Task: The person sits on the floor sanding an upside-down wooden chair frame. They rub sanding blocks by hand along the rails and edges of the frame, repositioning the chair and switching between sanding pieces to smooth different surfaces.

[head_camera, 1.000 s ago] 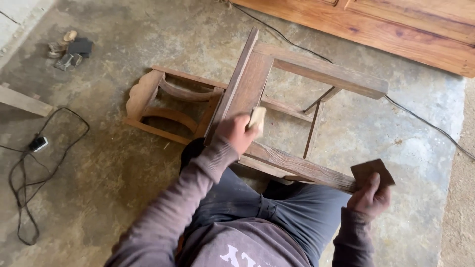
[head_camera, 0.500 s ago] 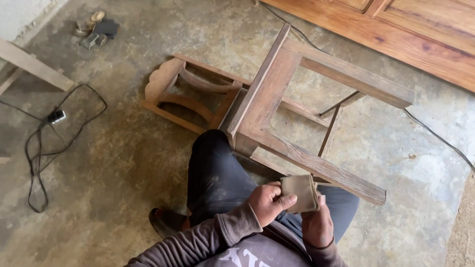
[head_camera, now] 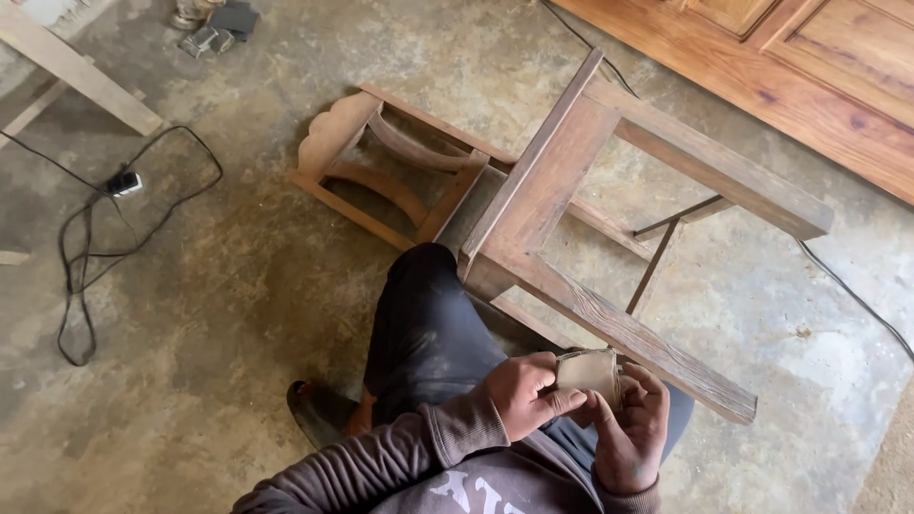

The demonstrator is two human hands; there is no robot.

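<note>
A: Head view, looking down. What do the two hands hold?

B: The left hand (head_camera: 519,392) and the right hand (head_camera: 630,430) meet in front of the person's chest, and both hold one folded piece of sandpaper (head_camera: 588,372), tan in colour. The left fingers are curled closed on its left edge, thumb on top. The right fingers are bent around its right side and under it, so the sheet is pinched between the two hands.

A: Where is the sandpaper compared with the chair?

B: It is just beside the nearest rail of the wooden chair frame (head_camera: 562,200), which lies on its side on the concrete floor (head_camera: 228,286). I cannot tell if the paper touches the rail. The person's knee in dark trousers is pushed against the frame's near corner.

A: Any containers?

B: I see no box or bucket. At the top left edge of the floor there are some small dark objects (head_camera: 214,24), too small to tell.

A: And the rest?

B: A black cable (head_camera: 86,257) with a plug lies at the left side of the floor, a wooden plank (head_camera: 76,71) is at the top left, and a varnished wooden door panel (head_camera: 809,67) is at the top right corner.
</note>
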